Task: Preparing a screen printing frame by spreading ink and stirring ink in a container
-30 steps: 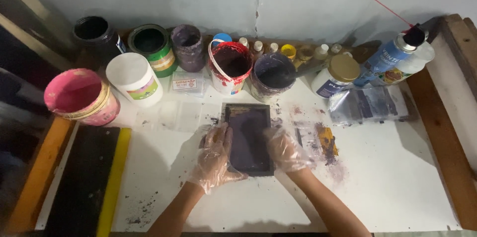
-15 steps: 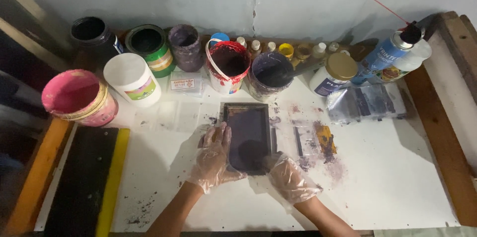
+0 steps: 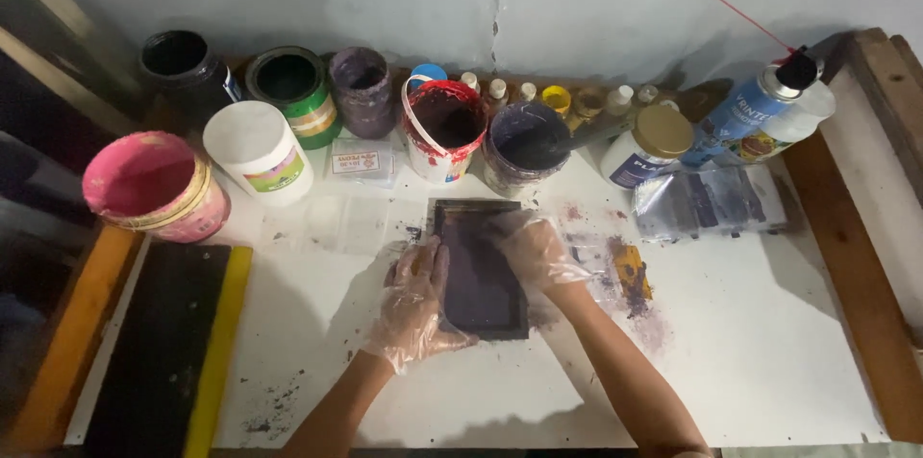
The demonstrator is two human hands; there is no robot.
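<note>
A small dark rectangular screen frame (image 3: 479,277) with purple ink lies flat on the white table (image 3: 750,343). My left hand (image 3: 415,304), in a clear plastic glove, grips the frame's left edge and front corner. My right hand (image 3: 532,251), also gloved, rests with fingers spread on the frame's upper right part, pressing on its surface. A purple-stained ink tub (image 3: 524,146) and a red-rimmed white bucket (image 3: 442,129) stand just behind the frame.
Along the wall stand a black jar (image 3: 183,69), a green tin (image 3: 293,93), a purple cup (image 3: 361,93), a white lidded tub (image 3: 258,150), a pink bucket (image 3: 154,187), small bottles and a blue spray can (image 3: 745,117). A black and yellow squeegee board (image 3: 168,343) lies at left. A plastic bag (image 3: 710,200) lies at right.
My right hand went from the frame's right side down to the front right of the table, then came back up onto the frame's upper right. My left hand stayed on the left edge.
</note>
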